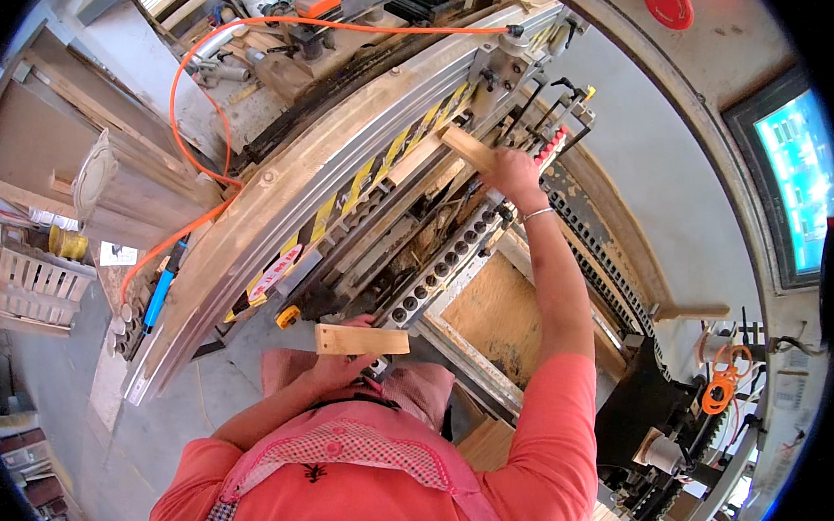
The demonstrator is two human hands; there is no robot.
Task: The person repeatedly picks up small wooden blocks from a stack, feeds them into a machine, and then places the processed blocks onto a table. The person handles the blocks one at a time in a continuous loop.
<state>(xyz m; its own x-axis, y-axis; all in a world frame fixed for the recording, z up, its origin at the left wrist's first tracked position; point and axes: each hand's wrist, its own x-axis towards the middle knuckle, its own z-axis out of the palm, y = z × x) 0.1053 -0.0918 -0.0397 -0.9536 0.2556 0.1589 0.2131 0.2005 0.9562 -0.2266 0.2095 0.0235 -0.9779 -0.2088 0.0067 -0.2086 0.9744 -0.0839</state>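
The right hand, stretched out ahead of the body, is closed on the near end of a short, pale-brown rectangular wooden block, whose far end sticks out past the fingers. The left hand, close in front of the body, grips a second block, a light-tan, straight-edged wooden bar with small dark holes at its left end; much of that hand is hidden beneath the wood. Just left of the right hand's block lies a pale wooden strip. Between the hands runs a long row of round black cups. Both held pieces look light, stiff and sturdy, probably dry rather than slippery, though edges might splinter. Their long sides, near mid-length, should give the steadiest hold.
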